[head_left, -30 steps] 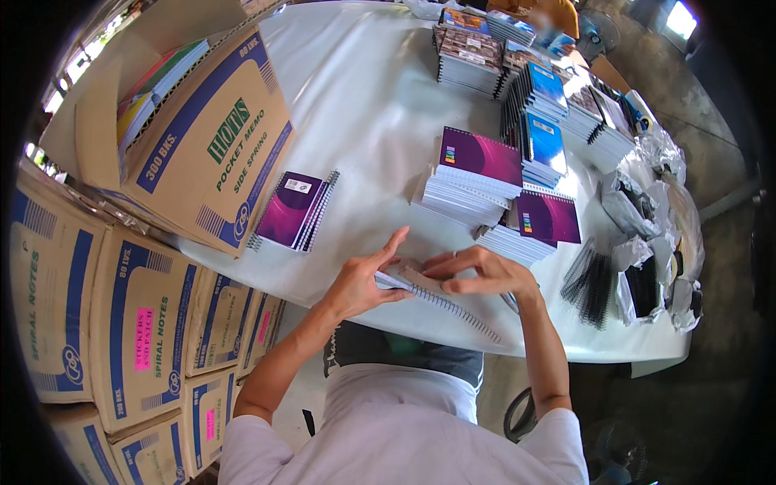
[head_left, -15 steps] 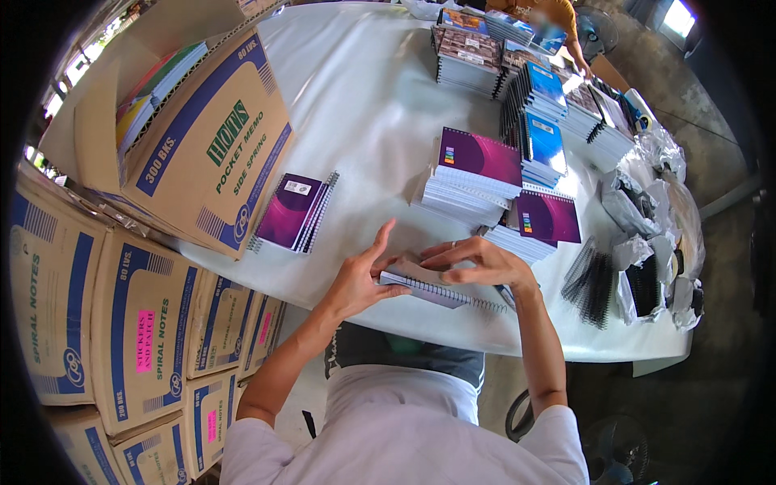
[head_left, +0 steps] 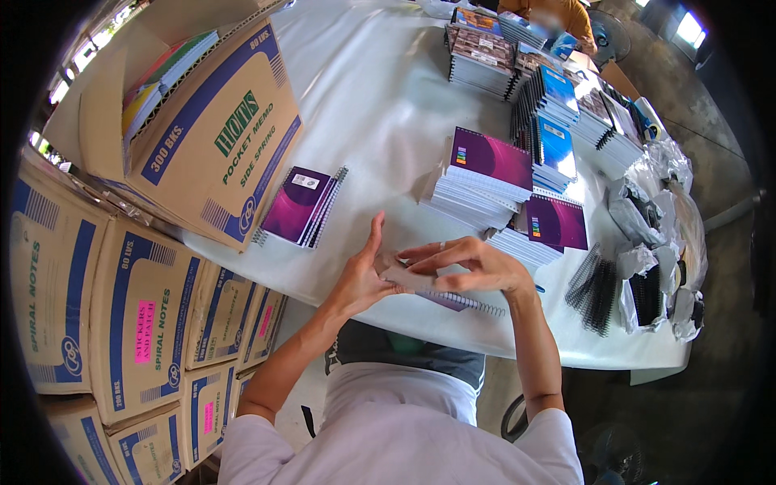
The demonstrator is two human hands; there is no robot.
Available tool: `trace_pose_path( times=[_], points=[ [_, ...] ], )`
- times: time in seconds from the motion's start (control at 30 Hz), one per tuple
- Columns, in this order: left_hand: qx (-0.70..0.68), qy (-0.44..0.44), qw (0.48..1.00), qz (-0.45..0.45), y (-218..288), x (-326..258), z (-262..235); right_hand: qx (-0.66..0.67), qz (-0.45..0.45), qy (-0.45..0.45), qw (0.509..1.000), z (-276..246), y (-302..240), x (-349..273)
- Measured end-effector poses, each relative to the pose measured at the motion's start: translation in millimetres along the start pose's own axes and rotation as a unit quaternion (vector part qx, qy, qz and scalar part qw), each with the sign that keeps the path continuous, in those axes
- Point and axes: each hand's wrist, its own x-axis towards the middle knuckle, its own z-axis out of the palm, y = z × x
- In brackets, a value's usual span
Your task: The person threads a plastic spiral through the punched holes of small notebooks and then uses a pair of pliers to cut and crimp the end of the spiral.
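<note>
Near the table's front edge I hold a small spiral notebook (head_left: 449,299), its wire coil sticking out past the right end of its spine. My left hand (head_left: 360,279) grips the notebook's left end, thumb pointing up. With bent fingers, my right hand (head_left: 477,265) holds the greyish-brown back cover (head_left: 410,277), which stands folded toward me over the pages. A short stack of purple spiral notebooks (head_left: 301,205) lies to the left. Beyond my right hand rise taller stacks of purple-covered pads (head_left: 491,159), their white page edges showing.
An open carton (head_left: 218,145) with colourful notebooks stands at the left, above several stacked cartons (head_left: 153,315). Loose black wire coils (head_left: 592,289) and wrapped coil bundles (head_left: 647,283) lie on the right. Blue notebooks (head_left: 556,149) fill the back right, where another person (head_left: 578,20) sits.
The notebook's cover has come over toward me, hiding more of the white page edges. My right fingers moved slightly left and down with it; my left hand keeps its grip.
</note>
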Motion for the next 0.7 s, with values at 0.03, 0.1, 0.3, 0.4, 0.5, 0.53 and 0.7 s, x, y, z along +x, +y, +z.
trace_pose_path(
  times=[0.03, 0.1, 0.3, 0.4, 0.5, 0.53, 0.7],
  points=[
    [-0.02, -0.002, 1.0, -0.011, -2.2, -0.8, 0.1, -0.046, 0.039, -0.012, 0.998, 1.9, -3.0, 4.1],
    [-0.099, -0.007, 0.992, -0.071, 3.8, 1.8, 0.3, -0.103, 0.071, -0.001, 0.992, -2.1, 2.7, 8.9],
    [-0.141, -0.003, 0.988, -0.062, -11.5, -2.2, 0.5, -0.143, 0.073, 0.005, 0.987, -1.1, 3.0, 13.7],
    [-0.17, -0.009, 0.978, -0.122, -4.7, -3.5, 1.9, -0.269, 0.165, 0.076, 0.946, -0.4, 7.7, 0.9],
    [-0.129, -0.041, 0.986, -0.1, -2.9, -6.8, 3.1, -0.455, 0.033, 0.189, 0.87, 25.8, -21.0, -5.3],
    [-0.111, -0.054, 0.988, -0.09, -2.0, -8.1, 3.4, -0.471, -0.014, 0.219, 0.854, 35.0, -30.8, -3.0],
    [-0.14, -0.068, 0.987, 0.04, -17.5, -8.0, 3.2, -0.457, 0.003, 0.256, 0.852, 76.4, -10.0, -4.5]
  ],
)
